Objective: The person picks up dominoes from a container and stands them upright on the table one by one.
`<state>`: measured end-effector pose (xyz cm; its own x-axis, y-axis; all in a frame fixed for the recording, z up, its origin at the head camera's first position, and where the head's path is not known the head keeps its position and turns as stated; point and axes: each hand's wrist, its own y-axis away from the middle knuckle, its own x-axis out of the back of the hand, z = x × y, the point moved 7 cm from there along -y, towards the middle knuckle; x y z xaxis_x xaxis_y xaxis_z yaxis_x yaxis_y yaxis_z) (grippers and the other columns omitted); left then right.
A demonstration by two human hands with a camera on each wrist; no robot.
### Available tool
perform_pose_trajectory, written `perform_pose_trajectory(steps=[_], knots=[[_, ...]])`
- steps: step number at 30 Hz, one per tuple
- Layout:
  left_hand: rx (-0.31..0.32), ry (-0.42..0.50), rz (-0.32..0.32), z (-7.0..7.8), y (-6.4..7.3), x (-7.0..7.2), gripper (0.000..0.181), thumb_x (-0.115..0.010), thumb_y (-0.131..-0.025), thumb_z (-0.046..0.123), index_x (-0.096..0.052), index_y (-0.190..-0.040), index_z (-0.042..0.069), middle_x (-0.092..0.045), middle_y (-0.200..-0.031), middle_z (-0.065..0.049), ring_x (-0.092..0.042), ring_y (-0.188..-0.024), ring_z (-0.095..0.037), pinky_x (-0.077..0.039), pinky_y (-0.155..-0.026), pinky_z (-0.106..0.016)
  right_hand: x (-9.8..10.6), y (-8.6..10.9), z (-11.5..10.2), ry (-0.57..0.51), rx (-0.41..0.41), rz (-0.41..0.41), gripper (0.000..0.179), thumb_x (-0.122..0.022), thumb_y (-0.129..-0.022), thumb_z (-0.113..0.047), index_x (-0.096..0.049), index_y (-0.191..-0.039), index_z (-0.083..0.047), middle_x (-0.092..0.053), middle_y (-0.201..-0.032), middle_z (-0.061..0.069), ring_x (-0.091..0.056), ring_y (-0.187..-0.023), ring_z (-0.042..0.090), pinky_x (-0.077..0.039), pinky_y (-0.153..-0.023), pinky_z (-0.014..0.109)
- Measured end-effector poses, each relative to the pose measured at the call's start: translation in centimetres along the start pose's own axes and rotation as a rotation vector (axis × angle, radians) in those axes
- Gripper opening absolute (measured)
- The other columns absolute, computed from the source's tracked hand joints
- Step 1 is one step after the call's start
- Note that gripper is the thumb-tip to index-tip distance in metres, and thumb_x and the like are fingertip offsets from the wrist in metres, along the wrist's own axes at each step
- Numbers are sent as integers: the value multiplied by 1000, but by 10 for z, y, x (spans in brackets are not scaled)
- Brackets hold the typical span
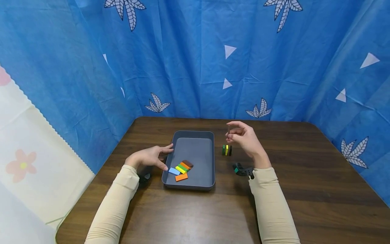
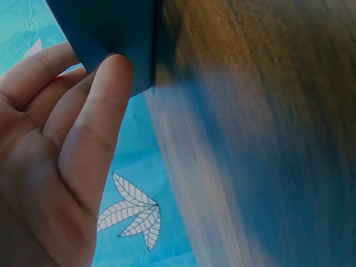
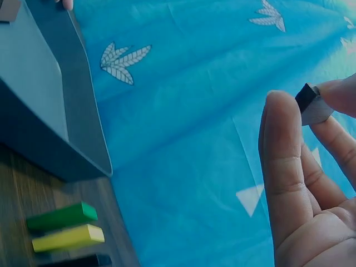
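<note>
My left hand point(image 1: 150, 156) grips the left wall of a dark grey tray point(image 1: 199, 186). In the left wrist view, its thumb touches the outer wall point(image 2: 119, 28) and the other fingers pass behind the rim. Beyond the tray's right side, my right hand point(image 1: 243, 135) pinches a small narrow block point(image 1: 229, 129) above the table. The right wrist view shows this block with a black end and a greyish side. Below that hand, a green block point(image 1: 223, 149), a yellow block point(image 1: 226, 150) and a black block point(image 1: 230, 150) stand in a row.
Several blocks lie in the tray's near left part: a blue block point(image 1: 174, 171), an orange block point(image 1: 181, 177), and an overlapping group ending in a brown block point(image 1: 188, 163). A blue curtain point(image 1: 195, 67) hangs behind the wooden table point(image 1: 304, 189).
</note>
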<state>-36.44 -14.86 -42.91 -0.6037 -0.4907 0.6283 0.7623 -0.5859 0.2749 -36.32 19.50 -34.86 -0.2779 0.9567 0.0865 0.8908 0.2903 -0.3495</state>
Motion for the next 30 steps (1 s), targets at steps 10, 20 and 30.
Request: perform_pose_trajectory(steps=[10, 20, 30], knots=[[2, -7, 3, -2, -1, -1, 94, -84, -82, 20, -29, -157, 2, -10, -170, -12, -44, -140, -46, -50, -106, -47, 30, 10, 14, -134, -28, 61, 36, -55, -94, 10, -61, -116, -17, -73, -87, 0, -70, -74, 12, -62, -71, 24], [19, -1, 6, 0, 0, -1, 94, -83, -83, 20, -29, -157, 3, -10, -170, -12, -42, -141, -46, -49, -107, -47, 48, 17, 33, -80, -82, 94, 31, -57, -94, 8, -58, -116, -14, -70, -88, 1, -71, -74, 12, -63, -71, 26], [17, -16, 7, 1, 0, -2, 93, -83, -83, 21, -29, -157, 3, -10, -170, -11, -42, -142, -45, -48, -108, -47, 56, 20, 49, -10, -142, 135, 24, -56, -96, 2, -57, -114, -13, -70, -87, -1, -71, -79, 13, -63, -76, 26]])
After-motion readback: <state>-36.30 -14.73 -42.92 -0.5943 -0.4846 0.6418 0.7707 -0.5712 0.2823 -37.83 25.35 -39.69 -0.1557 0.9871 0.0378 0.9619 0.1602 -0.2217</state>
